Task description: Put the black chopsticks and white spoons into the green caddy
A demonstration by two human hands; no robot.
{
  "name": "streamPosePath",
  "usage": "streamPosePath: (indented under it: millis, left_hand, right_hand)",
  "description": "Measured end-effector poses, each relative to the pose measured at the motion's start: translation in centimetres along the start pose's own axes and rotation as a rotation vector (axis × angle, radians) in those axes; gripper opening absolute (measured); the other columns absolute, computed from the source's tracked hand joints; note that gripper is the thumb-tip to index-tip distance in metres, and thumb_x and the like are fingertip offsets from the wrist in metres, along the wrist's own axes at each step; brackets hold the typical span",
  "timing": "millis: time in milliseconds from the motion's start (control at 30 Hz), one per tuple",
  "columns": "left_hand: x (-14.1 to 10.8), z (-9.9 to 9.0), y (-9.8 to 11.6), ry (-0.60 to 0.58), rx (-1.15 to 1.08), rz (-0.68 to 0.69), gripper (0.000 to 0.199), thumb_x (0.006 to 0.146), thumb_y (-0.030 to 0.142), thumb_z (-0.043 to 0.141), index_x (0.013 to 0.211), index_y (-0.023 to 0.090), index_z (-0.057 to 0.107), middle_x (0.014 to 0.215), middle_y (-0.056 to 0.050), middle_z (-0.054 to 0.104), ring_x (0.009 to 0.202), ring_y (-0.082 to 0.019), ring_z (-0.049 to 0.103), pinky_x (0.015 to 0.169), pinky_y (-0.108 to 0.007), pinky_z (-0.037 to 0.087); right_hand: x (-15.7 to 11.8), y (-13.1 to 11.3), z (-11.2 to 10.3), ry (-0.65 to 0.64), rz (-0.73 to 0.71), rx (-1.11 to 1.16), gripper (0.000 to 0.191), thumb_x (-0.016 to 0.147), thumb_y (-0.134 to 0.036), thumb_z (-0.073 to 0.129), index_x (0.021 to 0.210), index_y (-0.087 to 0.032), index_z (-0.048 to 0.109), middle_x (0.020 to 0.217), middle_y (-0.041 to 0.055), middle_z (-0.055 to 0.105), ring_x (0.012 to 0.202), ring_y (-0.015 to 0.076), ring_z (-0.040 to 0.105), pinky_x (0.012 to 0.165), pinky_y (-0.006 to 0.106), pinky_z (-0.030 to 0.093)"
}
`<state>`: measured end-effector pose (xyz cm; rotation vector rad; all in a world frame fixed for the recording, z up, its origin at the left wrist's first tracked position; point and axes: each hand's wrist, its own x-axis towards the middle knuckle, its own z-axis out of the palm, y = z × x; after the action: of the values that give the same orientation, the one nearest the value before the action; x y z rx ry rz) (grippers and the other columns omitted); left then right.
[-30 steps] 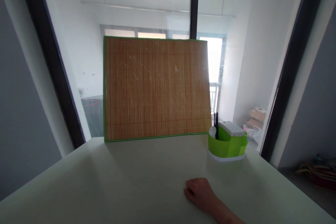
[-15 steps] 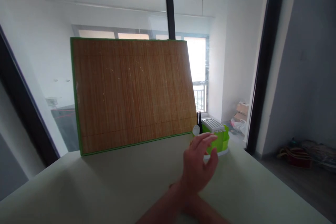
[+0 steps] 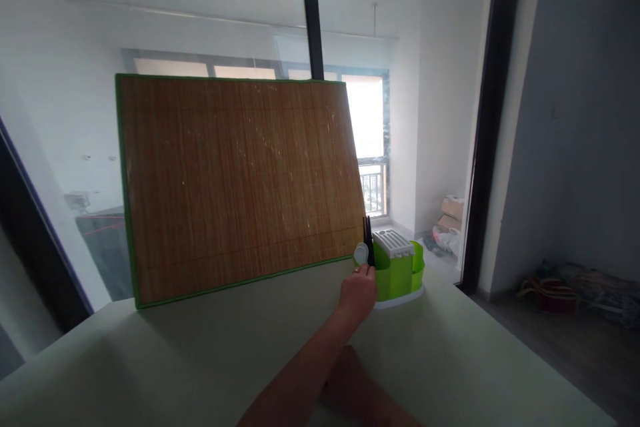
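My left hand (image 3: 358, 293) reaches forward across the table, its fingers bent together at the left side of a bright green utensil holder (image 3: 395, 285). What those fingers grip, if anything, is hidden. Just above the fingertips stand black chopsticks (image 3: 369, 240) and a white, round, spoon-like head (image 3: 361, 253). Slots and holes mark the holder's grey-white top (image 3: 394, 242); its base is white. Under my left forearm lies my right hand (image 3: 346, 373), low over the table, with its fingers hidden.
A large bamboo-slat board (image 3: 240, 173) with green edging stands upright on the pale table (image 3: 210, 353), left of the holder. Behind is a glass partition with a dark post (image 3: 311, 13). Bags and bundles (image 3: 550, 293) lie on the floor at right.
My left hand has moved from in front of the holder to its left side, and its spread fingers have closed together. The view has shifted slightly, uncovering the holder's front.
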<state>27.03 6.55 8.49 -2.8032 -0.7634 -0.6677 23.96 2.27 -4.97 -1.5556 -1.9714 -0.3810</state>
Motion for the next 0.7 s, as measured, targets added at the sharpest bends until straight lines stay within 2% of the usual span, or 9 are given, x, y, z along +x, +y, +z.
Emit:
streamPosePath:
  millis: [100, 200, 500, 600, 700]
  left_hand:
    - [-1.0, -0.6, -1.2, 0.013, 0.03, -0.005, 0.026, 0.084, 0.021, 0.045, 0.11, 0.019, 0.051, 0.106, -0.009, 0.055, 0.092, -0.02, 0.055, 0.071, -0.028, 0.048]
    - [-2.9, -1.0, -3.4, 0.033, 0.064, -0.023, 0.024, 0.084, 0.024, 0.048, 0.107, 0.019, 0.052, 0.105, -0.007, 0.056, 0.092, -0.019, 0.055, 0.071, -0.027, 0.047]
    - [-11.3, -2.8, -12.1, 0.078, 0.089, -0.077, 0.02, 0.086, 0.03, 0.046, 0.102, 0.019, 0.05, 0.11, -0.007, 0.052, 0.091, -0.018, 0.057, 0.067, -0.025, 0.047]
    - [-14.0, -3.3, -14.2, 0.121, 0.08, -0.077, 0.02, 0.087, 0.031, 0.044, 0.103, 0.02, 0.049, 0.109, -0.007, 0.052, 0.091, -0.019, 0.057, 0.068, -0.026, 0.048]
    - [-16.1, -3.9, -15.3, 0.149, 0.052, -0.081, 0.019, 0.088, 0.031, 0.042, 0.104, 0.021, 0.049, 0.108, -0.006, 0.052, 0.093, -0.019, 0.056, 0.072, -0.028, 0.048]
  right_hand:
    - [-0.2, 0.1, -0.4, -0.083, 0.035, -0.032, 0.011, 0.076, -0.028, 0.051, 0.077, -0.021, 0.059, 0.074, 0.0005, 0.067, 0.066, 0.0166, 0.061, 0.056, 0.024, 0.035]
    - [-0.3, 0.0, -0.9, -0.159, 0.05, -0.057, 0.016, 0.078, -0.03, 0.049, 0.07, -0.02, 0.059, 0.068, 0.0007, 0.066, 0.061, 0.0146, 0.06, 0.056, 0.023, 0.035]
    - [-0.1, -0.5, -2.2, -0.269, 0.056, -0.079, 0.015, 0.078, -0.029, 0.049, 0.071, -0.02, 0.059, 0.073, 0.0005, 0.067, 0.065, 0.0143, 0.059, 0.057, 0.024, 0.031]
    - [-0.1, -0.3, -2.2, -0.295, 0.059, -0.081, 0.015, 0.078, -0.029, 0.05, 0.07, -0.02, 0.06, 0.073, 0.0006, 0.067, 0.065, 0.0139, 0.059, 0.056, 0.024, 0.03]
    - [-0.1, -0.1, -2.0, -0.316, 0.071, -0.087, 0.016, 0.078, -0.028, 0.05, 0.07, -0.019, 0.06, 0.074, 0.0015, 0.067, 0.064, 0.0133, 0.057, 0.056, 0.024, 0.028]
